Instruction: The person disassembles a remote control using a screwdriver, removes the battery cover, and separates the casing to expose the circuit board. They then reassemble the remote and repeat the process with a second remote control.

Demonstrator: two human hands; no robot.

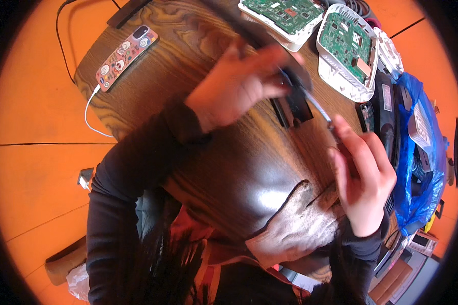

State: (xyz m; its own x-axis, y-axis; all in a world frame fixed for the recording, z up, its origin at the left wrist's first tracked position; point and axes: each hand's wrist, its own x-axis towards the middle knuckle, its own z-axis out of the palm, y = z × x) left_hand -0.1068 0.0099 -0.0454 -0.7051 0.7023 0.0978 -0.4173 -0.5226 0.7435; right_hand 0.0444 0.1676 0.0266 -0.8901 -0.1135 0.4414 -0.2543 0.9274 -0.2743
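A slender tool (318, 105) slants above the desk (224, 173), pinched in the right hand (364, 175), its far end at the left hand (234, 89) (too blurred to tell whether that grips anything). Nearby lies a black object (303, 109); beyond, green circuit boards (338, 40) sit in white housings (336, 76).
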